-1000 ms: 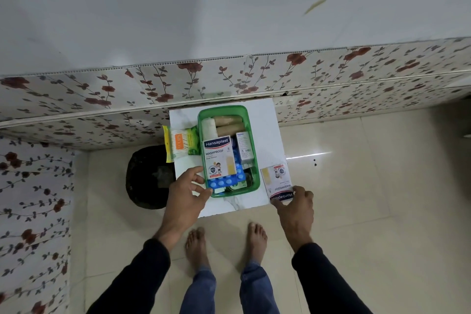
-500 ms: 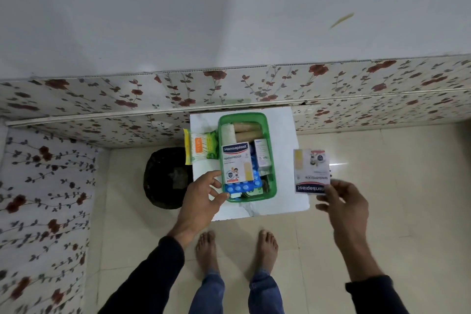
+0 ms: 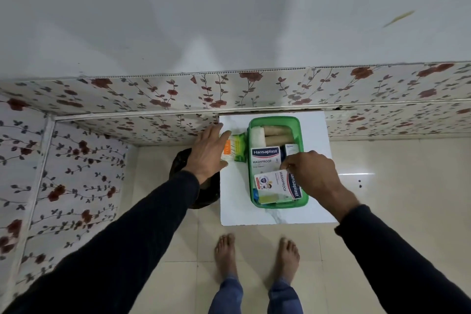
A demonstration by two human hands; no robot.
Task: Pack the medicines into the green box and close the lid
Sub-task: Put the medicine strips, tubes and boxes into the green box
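Note:
The green box (image 3: pixel 276 120) stands without a lid on a small white table (image 3: pixel 235 194). It holds bandage rolls (image 3: pixel 276 135), a Hansaplast box (image 3: pixel 265 157) and smaller packs. My right hand (image 3: pixel 314 176) pinches a second Hansaplast box (image 3: pixel 276 185), which lies across the near end of the green box. My left hand (image 3: pixel 207 151) rests with fingers spread on a green and orange packet (image 3: pixel 235 148), left of the box at the table's edge. No lid is in view.
A black bag (image 3: pixel 201 186) sits on the floor left of the table, partly under my left arm. A floral-papered wall (image 3: pixel 229 92) runs just behind the table. My bare feet (image 3: pixel 254 260) stand on beige tiles in front.
My right hand has carried the second Hansaplast box from the right of the table into the green box. My left hand has moved from the box's near corner up to the green packet.

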